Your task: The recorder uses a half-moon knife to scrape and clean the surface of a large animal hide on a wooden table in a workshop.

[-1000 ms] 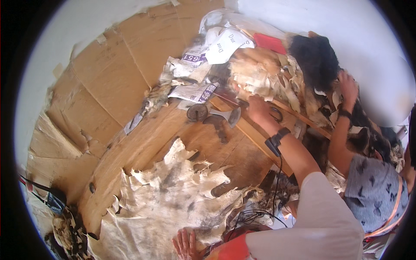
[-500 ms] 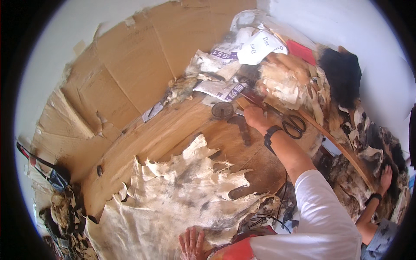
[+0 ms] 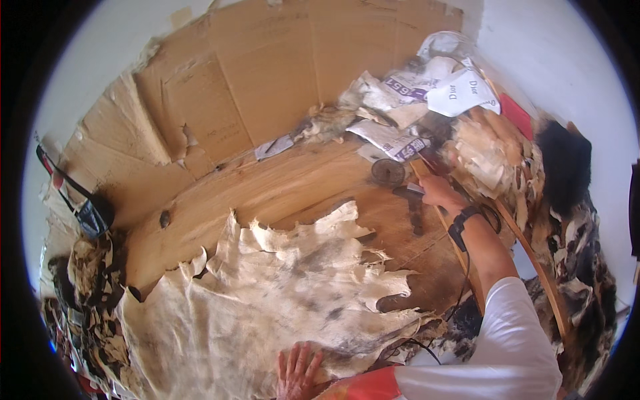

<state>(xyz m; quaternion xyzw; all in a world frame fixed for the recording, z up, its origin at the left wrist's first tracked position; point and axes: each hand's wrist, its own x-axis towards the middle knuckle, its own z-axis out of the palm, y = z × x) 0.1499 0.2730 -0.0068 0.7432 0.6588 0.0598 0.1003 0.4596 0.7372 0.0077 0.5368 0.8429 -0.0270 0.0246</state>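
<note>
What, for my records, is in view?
Table: one, brown, centre
Hide: one, cream, on table
Furs: several, mixed, both sides
Cardboard: uncounted, brown, back
Sacks: several, whitish, top
Sheet: one, white, top
Flat thing: one, red, right
Bag: one, black, left
Wooden strips: two, brown, right
Scissors: one, black, right
Disc: one, dark, centre
Cable: uncounted, black, right
Metal piece: one, grey, beside disc
Sleeve: one, white, right
Wristband: one, black, right
Left hand: one, on hide
Right hand: one, at metal piece

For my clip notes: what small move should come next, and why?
Probably lift the metal tool slightly toward the pale hide: the right hand appears closed around it, away from the hide, which lies spread under the flat left hand.
</note>
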